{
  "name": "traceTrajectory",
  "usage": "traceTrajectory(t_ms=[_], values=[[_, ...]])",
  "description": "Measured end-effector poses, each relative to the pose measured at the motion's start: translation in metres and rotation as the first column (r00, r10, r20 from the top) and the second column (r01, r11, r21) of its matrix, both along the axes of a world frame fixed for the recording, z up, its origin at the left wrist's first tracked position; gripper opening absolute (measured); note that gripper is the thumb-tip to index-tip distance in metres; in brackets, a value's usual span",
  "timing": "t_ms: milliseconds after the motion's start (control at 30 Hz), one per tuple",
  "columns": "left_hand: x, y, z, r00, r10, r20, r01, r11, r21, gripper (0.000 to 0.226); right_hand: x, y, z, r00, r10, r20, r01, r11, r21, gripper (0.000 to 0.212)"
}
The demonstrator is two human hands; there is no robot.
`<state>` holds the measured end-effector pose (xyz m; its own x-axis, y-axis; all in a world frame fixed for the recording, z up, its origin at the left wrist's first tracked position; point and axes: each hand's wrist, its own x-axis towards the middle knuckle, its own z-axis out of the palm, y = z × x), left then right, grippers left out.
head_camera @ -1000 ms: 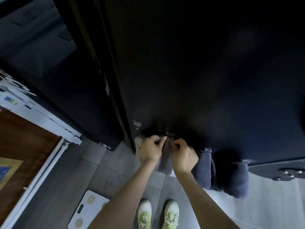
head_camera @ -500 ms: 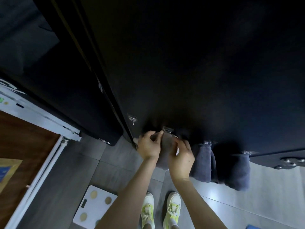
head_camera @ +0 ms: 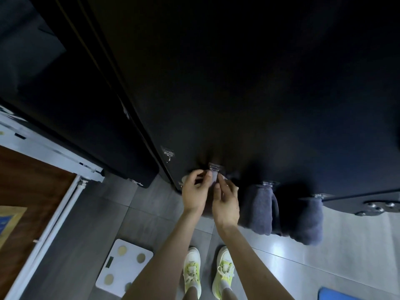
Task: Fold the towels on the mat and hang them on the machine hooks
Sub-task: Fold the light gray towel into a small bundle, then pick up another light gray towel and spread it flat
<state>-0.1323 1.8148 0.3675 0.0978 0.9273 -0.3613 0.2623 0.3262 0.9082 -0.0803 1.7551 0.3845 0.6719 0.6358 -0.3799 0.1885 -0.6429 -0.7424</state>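
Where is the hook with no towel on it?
In the head view, the empty hook sits on the black machine panel near its left edge, up-left of the left hand and right hand pinching the pale towel at the next hook.

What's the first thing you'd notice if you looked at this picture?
Two hands meet in the middle: the left hand and right hand pinch a pale towel at a clear hook on the big black machine. To their right, two dark towels already hang from hooks. Down on the grey floor are yellow-green shoes beside a white scale.
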Motion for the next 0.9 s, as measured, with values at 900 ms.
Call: traceTrajectory(t_ms=[900], values=[[-0.01,-0.045,0.097,0.631,-0.619,-0.468,0.773,0.449,0.449,0.048,0.031,-0.144,0.052,0.968,-0.158,-0.195,0.175,0.982,0.074,0.015]])
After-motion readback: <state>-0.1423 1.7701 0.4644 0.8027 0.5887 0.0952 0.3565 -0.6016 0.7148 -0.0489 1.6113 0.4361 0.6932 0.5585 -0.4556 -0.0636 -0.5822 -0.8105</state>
